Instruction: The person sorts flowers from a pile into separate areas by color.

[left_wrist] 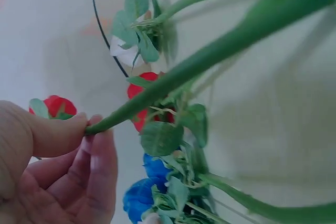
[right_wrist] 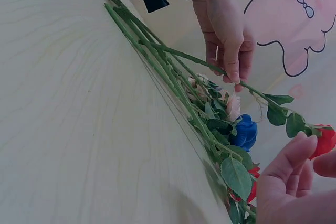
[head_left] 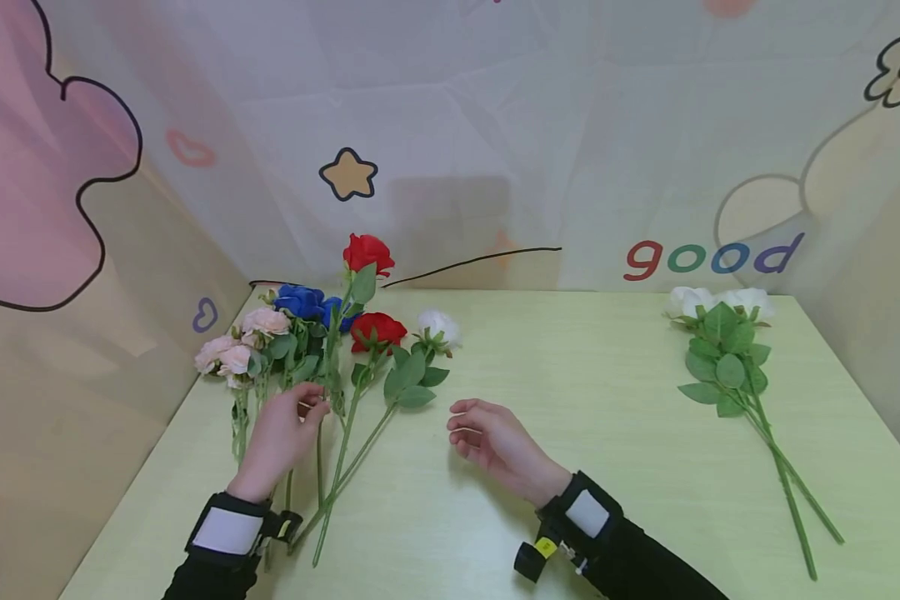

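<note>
My left hand (head_left: 281, 437) pinches the green stem of a red rose (head_left: 369, 253) between thumb and fingertips. In the right wrist view this stem slants above the other flowers, its bloom (right_wrist: 324, 141) near my right hand's fingertips. My right hand (head_left: 498, 446) hovers over the middle of the table with its fingers loosely bent and nothing in them. Below the held stem lie another red rose (head_left: 378, 332) and a white rose (head_left: 438, 327), their stems crossing. Blue roses (head_left: 300, 301) and pale pink flowers (head_left: 266, 321) lie beside them, partly behind my left hand.
Two white roses (head_left: 690, 302) with crossed stems lie on the right side of the pale table (head_left: 570, 367). A printed cloth (head_left: 450, 125) hangs behind the table's back edge. Each wrist wears a black strap with a small camera.
</note>
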`<state>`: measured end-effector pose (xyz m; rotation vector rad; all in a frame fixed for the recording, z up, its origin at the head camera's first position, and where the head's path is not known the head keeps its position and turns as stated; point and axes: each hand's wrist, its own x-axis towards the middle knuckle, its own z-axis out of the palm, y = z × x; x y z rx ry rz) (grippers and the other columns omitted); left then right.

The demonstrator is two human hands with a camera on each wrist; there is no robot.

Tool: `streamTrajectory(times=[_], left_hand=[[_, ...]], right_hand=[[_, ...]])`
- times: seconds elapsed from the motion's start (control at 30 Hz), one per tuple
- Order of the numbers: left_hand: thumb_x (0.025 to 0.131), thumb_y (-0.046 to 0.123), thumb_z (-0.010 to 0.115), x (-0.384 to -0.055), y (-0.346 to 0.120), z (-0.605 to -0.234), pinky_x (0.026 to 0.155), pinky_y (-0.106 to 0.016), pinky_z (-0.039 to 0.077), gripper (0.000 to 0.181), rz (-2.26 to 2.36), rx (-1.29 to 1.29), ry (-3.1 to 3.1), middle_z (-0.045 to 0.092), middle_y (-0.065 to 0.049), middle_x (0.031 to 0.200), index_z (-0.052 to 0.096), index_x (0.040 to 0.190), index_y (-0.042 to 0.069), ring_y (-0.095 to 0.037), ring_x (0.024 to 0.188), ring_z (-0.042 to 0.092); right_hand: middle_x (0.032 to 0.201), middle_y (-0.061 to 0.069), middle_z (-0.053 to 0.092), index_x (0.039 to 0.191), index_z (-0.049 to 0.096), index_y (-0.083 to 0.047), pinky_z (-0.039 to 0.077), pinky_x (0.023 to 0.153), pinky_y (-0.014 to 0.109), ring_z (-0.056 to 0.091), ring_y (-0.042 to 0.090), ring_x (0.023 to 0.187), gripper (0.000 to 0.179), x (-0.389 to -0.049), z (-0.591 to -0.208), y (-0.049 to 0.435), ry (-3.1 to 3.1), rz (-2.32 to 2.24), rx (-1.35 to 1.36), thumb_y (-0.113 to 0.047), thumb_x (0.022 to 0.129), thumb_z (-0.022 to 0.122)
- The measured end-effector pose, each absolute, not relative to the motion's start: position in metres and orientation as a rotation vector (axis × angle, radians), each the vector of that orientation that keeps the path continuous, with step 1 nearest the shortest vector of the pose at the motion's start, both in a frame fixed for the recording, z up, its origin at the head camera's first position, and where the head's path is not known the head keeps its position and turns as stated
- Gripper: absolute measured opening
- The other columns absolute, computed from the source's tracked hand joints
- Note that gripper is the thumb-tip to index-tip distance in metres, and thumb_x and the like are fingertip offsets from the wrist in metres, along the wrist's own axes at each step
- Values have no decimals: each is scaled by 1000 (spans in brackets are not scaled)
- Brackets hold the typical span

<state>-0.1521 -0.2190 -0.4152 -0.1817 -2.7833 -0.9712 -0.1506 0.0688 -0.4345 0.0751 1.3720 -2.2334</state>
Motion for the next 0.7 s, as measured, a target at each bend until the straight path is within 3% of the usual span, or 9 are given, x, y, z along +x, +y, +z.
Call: streamTrajectory(times=[0.23,0.57,0.7], left_hand=[[89,9,64,-158,-207,-407,58,-35,46,22,-1003,-205,-2683,68,-13,90,66,107,-3,-26,77,63],[90,13,64,-165,-169,-399,63,-31,50,19,-1298,-269,-2682,69,-8,90,67,105,2,-19,77,62],[90,13,64,-169,-150,-403,64,-28,52,17,-1473,-292,-2666,69,-8,89,68,103,2,-22,79,64]], right_hand=[[87,5,54,112,46,4,48,66,19,55,13,75,21,-153,-433,77,1422,-2255,73,-2,93,47],[87,6,56,112,47,3,49,68,21,56,16,75,19,-156,-433,101,1508,-2329,120,-5,94,48],[89,6,56,111,47,3,49,70,21,56,17,77,18,-158,-433,113,1581,-2339,121,-5,95,46]])
